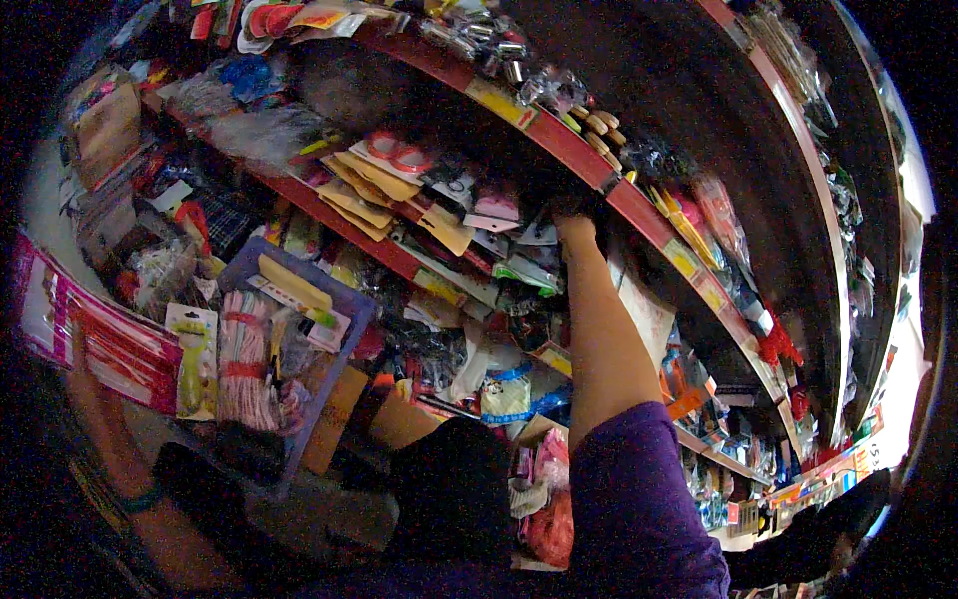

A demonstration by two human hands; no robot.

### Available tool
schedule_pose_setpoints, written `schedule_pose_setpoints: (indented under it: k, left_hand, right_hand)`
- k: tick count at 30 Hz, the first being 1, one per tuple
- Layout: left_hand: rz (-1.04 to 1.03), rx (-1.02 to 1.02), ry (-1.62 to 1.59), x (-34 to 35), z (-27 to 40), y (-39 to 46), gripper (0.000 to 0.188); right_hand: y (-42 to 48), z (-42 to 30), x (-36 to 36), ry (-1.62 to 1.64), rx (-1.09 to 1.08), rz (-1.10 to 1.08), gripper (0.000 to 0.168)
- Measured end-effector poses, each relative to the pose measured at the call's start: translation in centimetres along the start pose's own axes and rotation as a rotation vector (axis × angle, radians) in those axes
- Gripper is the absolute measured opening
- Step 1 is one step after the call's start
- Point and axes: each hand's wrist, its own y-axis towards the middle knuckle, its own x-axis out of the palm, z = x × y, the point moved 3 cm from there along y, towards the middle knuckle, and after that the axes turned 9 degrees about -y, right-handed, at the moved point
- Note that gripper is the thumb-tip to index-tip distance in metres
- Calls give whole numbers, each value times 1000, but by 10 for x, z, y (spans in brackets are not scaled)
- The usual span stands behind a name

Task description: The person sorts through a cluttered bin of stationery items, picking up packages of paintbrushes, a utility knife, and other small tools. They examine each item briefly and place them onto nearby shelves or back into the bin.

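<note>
My right hand (pixel 575 224) reaches deep onto a dim shelf, beside several carded packs; shadow hides its fingers and whatever they touch. Left of it lie a pink-topped pack (pixel 495 210), scissors with red handles (pixel 400 153) and brown cardboard header cards (pixel 447 228). At the lower left is my left hand (pixel 81 352), at a flat magenta-edged packet (pixel 123 344) with red contents. Close to that packet are a green item on a blister card (pixel 192 363), a bundle of pink rope (pixel 243 359) and a grey-blue plastic basket (pixel 352 299); the left fingers are hard to make out.
Red-edged shelf rails (pixel 576 153) with yellow price labels curve across the view. Wooden-handled items (pixel 599 127) lie on the shelf above. Below stand an open cardboard box (pixel 542 561) with red and pink goods and a blue-and-white pack (pixel 505 397). More stocked shelves run along the right.
</note>
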Motion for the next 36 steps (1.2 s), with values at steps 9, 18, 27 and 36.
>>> schedule_pose_setpoints:
  k: [9,18,27,36]
  left_hand:
    - [-82,131,-16,37,4,-26,48]
    - [-28,222,-33,40,12,-31,43]
    - [50,419,-186,44,33,-49,29]
    - [51,521,-74,41,41,-46,36]
  right_hand:
    - [19,1,28,134,134,-109,32]
    - [-22,0,3,822,378,290,29]
    - [-182,-262,-58,1357,-383,-107,24]
    - [-228,-477,-92,927,-674,-375,40]
